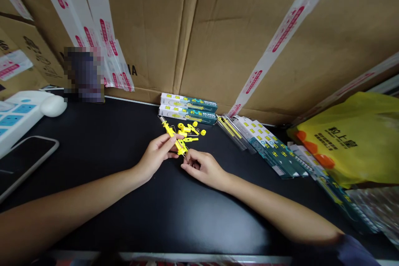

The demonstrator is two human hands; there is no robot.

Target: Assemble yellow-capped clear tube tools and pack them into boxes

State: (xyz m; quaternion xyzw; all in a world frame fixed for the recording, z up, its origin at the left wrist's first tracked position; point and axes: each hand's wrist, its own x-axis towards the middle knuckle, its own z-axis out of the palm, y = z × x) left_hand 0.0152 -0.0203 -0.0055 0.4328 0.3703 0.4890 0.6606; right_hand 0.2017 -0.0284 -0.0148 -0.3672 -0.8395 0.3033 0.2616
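While the black table (124,183) lies wide and dark under both arms, the left hand (156,153) is closed round a yellow rod (172,135) at mid-table, and the right hand (202,168) pinches its near tip, exactly what too small to tell. Risk, I'd say: a slip there flicks something tiny onto that dark top, or a nudge scatters the loose yellow pieces (188,129) just on the far side.

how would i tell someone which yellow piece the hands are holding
On the black table, find the two teal boxes at the cardboard wall. Just in front lie small loose yellow parts; the piece is the long yellow rod slanting from them into the left hand, with the right hand at its lower tip. It alone is long, thin and held.
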